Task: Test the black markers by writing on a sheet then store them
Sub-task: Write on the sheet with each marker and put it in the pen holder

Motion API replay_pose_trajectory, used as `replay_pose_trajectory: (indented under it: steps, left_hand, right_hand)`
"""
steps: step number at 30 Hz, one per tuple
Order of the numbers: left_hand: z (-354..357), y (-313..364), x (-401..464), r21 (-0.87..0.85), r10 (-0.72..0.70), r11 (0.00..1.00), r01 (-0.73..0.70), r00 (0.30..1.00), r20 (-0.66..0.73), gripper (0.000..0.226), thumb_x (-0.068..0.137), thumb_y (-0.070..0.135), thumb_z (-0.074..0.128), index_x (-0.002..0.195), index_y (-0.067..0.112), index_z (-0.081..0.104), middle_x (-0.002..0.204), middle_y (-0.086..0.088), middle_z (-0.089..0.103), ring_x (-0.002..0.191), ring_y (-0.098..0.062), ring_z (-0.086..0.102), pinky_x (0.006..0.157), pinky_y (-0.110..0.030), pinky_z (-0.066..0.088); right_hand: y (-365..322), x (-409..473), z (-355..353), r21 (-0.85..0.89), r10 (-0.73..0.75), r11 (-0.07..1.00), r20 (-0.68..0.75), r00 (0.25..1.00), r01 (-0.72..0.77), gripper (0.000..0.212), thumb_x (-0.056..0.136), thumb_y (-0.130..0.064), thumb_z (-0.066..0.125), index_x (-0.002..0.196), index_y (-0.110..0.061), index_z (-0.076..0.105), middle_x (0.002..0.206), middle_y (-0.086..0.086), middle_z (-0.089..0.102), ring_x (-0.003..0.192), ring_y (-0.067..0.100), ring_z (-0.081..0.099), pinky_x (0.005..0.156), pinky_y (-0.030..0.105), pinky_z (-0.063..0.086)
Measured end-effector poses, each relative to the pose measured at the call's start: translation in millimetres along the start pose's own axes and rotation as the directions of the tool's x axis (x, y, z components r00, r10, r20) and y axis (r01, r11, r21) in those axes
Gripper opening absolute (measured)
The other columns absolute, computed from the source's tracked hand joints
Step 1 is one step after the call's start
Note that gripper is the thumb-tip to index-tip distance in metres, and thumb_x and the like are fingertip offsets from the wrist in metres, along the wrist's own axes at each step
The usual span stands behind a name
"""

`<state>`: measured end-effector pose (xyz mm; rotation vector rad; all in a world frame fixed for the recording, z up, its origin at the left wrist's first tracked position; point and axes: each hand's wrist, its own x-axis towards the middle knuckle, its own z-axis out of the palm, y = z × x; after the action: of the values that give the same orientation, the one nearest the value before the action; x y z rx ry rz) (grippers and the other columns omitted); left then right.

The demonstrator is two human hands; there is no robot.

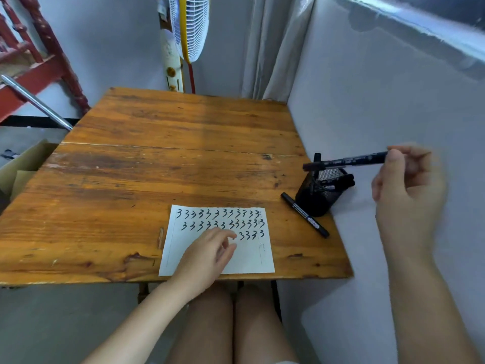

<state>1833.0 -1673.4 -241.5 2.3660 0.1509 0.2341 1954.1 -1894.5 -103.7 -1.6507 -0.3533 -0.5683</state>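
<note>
Right hand (pixel 404 185) pinches marker (pixel 346 161) above mesh cup (pixel 319 198) at bench (pixel 157 158) right edge. Left hand (pixel 210 248), fingers loosely curled, rests on sheet (pixel 252 256). Second marker (pixel 305 215) beside cup.

Rows of handwritten "3" cover the sheet (pixel 252 254); marker labels look illegible.

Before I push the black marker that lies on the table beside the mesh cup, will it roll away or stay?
The lying marker looks round and slim, so a sideways push would probably roll it. It lies near the table edge, so it might fall. It touches or nearly touches the mesh cup, which could block it on that side.
</note>
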Motion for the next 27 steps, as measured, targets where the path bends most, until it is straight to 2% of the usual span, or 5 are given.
replay_pose_trajectory:
  steps: [3, 7, 18, 24, 27]
  left_hand:
    - [8.3, -13.3, -4.7, 0.197, 0.153, 0.968, -0.154, 0.988, 0.018, 0.03, 0.087, 0.033, 0.038, 0.091, 0.018, 0.063, 0.084, 0.003, 0.061, 0.08, -0.014, 0.052, 0.069, -0.03, 0.046]
    - [8.3, -12.2, -3.5, 0.219, 0.141, 0.966, -0.138, 0.99, 0.0, 0.031, 0.086, 0.032, 0.036, 0.091, 0.018, 0.064, 0.084, 0.003, 0.06, 0.081, -0.012, 0.05, 0.069, -0.026, 0.041]
    - [17.7, -6.1, -1.7, 0.11, 0.079, 0.991, -0.071, 0.995, -0.068, 0.014, 0.087, 0.013, 0.053, 0.095, 0.015, 0.065, 0.087, 0.002, 0.057, 0.086, -0.013, 0.047, 0.076, -0.026, 0.038]
    - [23.8, -0.6, -2.2, 0.083, 0.038, 0.996, -0.034, 0.998, -0.057, 0.016, 0.089, 0.012, 0.05, 0.097, 0.017, 0.064, 0.086, 0.011, 0.047, 0.087, -0.011, 0.043, 0.076, -0.018, 0.032]
    - [23.8, -1.8, -2.0, 0.078, 0.03, 0.997, -0.026, 0.998, -0.054, 0.017, 0.089, 0.013, 0.049, 0.098, 0.018, 0.063, 0.086, 0.012, 0.046, 0.088, -0.01, 0.042, 0.074, -0.013, 0.032]
  right_hand:
    - [16.2, 21.0, 0.3, -0.298, -0.07, 0.953, -0.027, 0.997, 0.059, 0.008, 0.092, -0.035, 0.046, 0.087, -0.035, 0.052, 0.069, -0.005, 0.056, 0.062, 0.024, 0.056, 0.059, 0.04, 0.045]
    - [52.6, 23.0, 14.8, -0.558, 0.05, 0.829, 0.153, 0.987, 0.044, 0.017, 0.096, -0.023, 0.046, 0.105, -0.013, 0.056, 0.083, 0.005, 0.063, 0.071, 0.022, 0.055, 0.057, 0.026, 0.036]
    - [69.7, -17.5, 15.9, -0.584, 0.106, 0.81, 0.241, 0.965, 0.056, 0.018, 0.094, -0.02, 0.051, 0.107, -0.016, 0.063, 0.069, -0.007, 0.052, 0.062, 0.01, 0.05, 0.053, 0.019, 0.035]
    - [118.7, -53.0, 7.5, -0.845, 0.449, 0.533, 0.338, 0.827, 0.056, 0.03, 0.092, -0.035, 0.051, 0.115, -0.017, 0.059, 0.114, 0.009, 0.057, 0.091, 0.03, 0.061, 0.071, 0.037, 0.052]
    - [124.1, -58.8, 9.7, -0.843, 0.48, 0.538, 0.334, 0.812, 0.029, 0.029, 0.093, -0.032, 0.052, 0.114, -0.014, 0.06, 0.116, 0.011, 0.058, 0.092, 0.03, 0.061, 0.073, 0.038, 0.051]
